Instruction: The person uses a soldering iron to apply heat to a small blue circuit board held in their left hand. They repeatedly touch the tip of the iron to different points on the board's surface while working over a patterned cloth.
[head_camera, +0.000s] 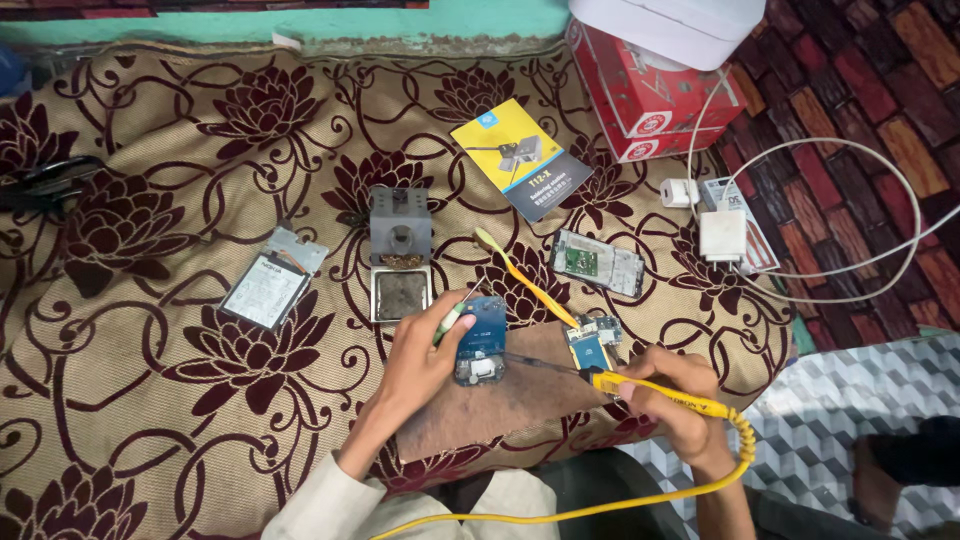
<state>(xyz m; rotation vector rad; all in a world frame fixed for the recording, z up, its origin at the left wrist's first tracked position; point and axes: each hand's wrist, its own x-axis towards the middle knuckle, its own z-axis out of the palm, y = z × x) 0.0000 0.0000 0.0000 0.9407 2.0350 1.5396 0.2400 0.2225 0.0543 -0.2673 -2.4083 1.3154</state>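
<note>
Nearest the person, the right hand (672, 398) is clenched around a yellow soldering iron (655, 392), its dark tip reaching left across a brown work pad (500, 405). A coiled yellow cord (640, 495) trails from the iron's handle. The left hand (425, 355) grasps a slim white-and-green tool (449, 322) and rests against a blue circuit board (481, 338) lying on the pad's left part; the board is rectangular, with a grey component at its near end. At the pad's right corner sits a smaller blue board (592, 343). Beyond the pad stands a grey iron stand (400, 255); farther off lies a yellow-and-black booklet (521, 157).
</note>
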